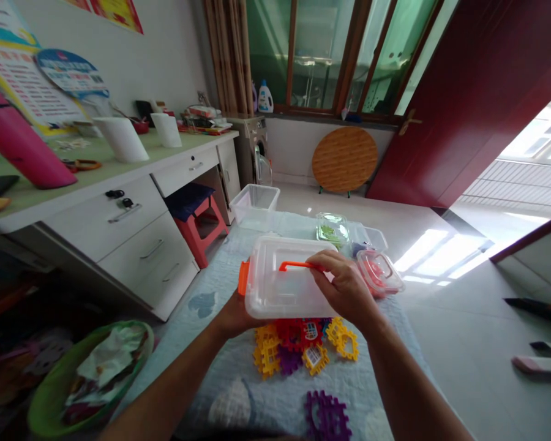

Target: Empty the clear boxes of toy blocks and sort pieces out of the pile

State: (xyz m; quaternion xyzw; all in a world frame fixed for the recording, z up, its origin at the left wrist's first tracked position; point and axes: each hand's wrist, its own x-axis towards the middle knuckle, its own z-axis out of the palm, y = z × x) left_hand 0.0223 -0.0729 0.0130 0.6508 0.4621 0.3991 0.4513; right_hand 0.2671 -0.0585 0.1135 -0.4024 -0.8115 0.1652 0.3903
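A clear plastic storage box (282, 294) with a translucent lid is held up above the cloth-covered surface. My right hand (346, 285) is closed around the orange handle (296, 265) on its lid. Under the box's left end, my left hand (239, 315) supports it, with most fingers hidden behind the box. An orange latch (243, 278) sticks out on that side. Just below lie yellow, red and purple interlocking plastic building pieces (290, 352). One purple building piece (327, 416) lies apart, closer to me.
Beyond the held box stand an open clear bin (256, 205), a lidded box with green pieces (333, 229) and one with red pieces (379, 272). To the left are a desk (179, 160), a red stool (204, 229) and a green waste basket (39, 401).
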